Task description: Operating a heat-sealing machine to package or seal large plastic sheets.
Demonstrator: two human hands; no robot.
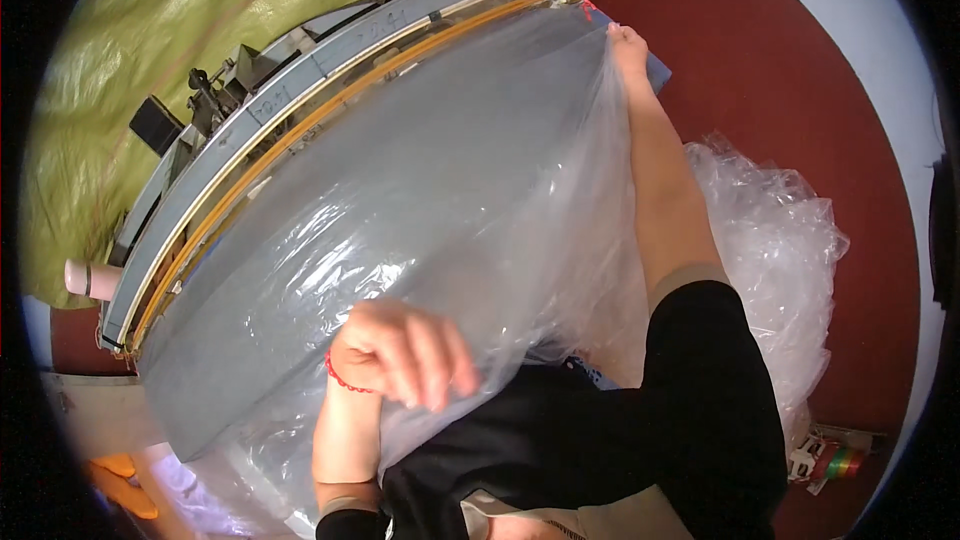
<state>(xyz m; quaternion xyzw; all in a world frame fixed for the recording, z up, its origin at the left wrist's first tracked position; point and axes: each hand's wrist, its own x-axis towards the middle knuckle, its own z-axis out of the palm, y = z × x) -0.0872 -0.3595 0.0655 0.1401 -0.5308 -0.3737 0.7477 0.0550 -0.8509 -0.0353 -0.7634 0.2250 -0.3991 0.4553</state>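
Head view | right hand [627,48] pinched clear film [585,185] far out | left hand [400,352] blurred, fingers half-curled, grip unclear | even tension seemed best against creases

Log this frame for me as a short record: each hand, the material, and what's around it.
Right hand: arm stretched far out, fingers pinching the edge of the clear plastic sheet
Left hand: wears a red bracelet, fingers loosely bent, blurred, over the sheet; contact unclear
Sheet: spread wide, shiny, with folds running to the right hand
Beyond sheet: long grey bar
Left end of bar: pink bottle
Right side: crumpled clear plastic
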